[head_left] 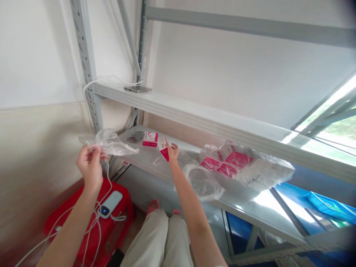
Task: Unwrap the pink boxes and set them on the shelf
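Note:
In my left hand point(90, 163) a crumpled clear plastic bag point(111, 142) is pinched between thumb and fingers, held up in front of the lower shelf. My right hand point(172, 151) reaches over that shelf and grips a small pink and white box point(163, 148), which is tilted. Just left of it, another pink and white box point(150, 139) rests on the shelf. To the right lies a large clear plastic bag point(267, 172) with several pink and white boxes inside. Its loose open end point(204, 183) spreads toward the shelf's front edge.
A phone point(137, 89) lies on the upper shelf point(178, 107) above my hands. Below left, a red stool point(122, 200) carries a white power bank point(111, 204) and tangled white cables. A grey metal upright point(86, 55) stands at the left. Blue plastic point(319, 200) shows at the right.

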{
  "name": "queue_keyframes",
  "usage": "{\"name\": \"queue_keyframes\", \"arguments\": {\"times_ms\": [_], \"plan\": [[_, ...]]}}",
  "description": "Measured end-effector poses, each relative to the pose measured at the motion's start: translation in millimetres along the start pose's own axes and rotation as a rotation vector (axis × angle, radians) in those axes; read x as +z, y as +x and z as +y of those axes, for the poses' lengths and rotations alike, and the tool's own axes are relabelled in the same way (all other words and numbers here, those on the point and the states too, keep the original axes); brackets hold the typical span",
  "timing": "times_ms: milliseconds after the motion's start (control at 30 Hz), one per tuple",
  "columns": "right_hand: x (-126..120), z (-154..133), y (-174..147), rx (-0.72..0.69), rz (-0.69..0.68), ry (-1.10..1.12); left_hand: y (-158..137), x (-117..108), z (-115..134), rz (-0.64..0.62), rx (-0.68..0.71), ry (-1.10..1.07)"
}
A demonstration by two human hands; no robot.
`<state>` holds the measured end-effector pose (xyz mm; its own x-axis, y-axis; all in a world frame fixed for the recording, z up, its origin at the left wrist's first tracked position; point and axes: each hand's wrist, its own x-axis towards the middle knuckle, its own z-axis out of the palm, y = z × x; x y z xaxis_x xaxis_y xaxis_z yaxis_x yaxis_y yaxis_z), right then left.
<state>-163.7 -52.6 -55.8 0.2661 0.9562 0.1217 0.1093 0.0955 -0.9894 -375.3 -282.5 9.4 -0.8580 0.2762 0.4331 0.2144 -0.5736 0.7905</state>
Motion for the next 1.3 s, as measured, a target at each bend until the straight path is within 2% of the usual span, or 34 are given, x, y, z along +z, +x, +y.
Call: {"name": "queue_keyframes", "arguments": {"times_ms": [167, 300, 400, 533, 667, 800, 1000, 1200, 1300], "plan": [[26.3, -16.8, 2.0, 0.002, 0.013, -0.153, -4.3, -17.8, -7.9, 0.022, -0.041, 0.064], [62.6, -36.2, 7.9, -0.065, 0.008, -0.376, -7.5, -26.3, -12.0, 0.062, -0.109, 0.098], [92.8, -46.1, 15.7, -0.104, 0.003, -0.399, -6.2, -28.6, -12.7, 0.096, -0.168, 0.115], [128.0, -44.6, 23.1, -0.154, -0.002, -0.467, -0.2, -31.4, -15.1, 0.117, -0.220, 0.163], [151.6, -31.4, 21.4, -0.304, -0.007, -0.618, 3.2, -34.2, -21.9, 0.138, -0.257, 0.187], [161.9, -22.1, 17.5, -0.342, 0.019, -0.681, -0.8, -32.5, -31.0, 0.119, -0.260, 0.226], [163.0, -20.4, 15.8, -0.346, -0.011, -0.679, -7.5, -24.4, -34.8, 0.062, -0.225, 0.293], [161.1, -23.4, 16.3, -0.324, -0.085, -0.549, -21.0, -18.5, -25.2, 0.022, -0.204, 0.372], [149.6, -29.0, 12.4, -0.356, -0.127, -0.499, -23.8, -3.9, -9.1, -0.022, -0.161, 0.391]]}}
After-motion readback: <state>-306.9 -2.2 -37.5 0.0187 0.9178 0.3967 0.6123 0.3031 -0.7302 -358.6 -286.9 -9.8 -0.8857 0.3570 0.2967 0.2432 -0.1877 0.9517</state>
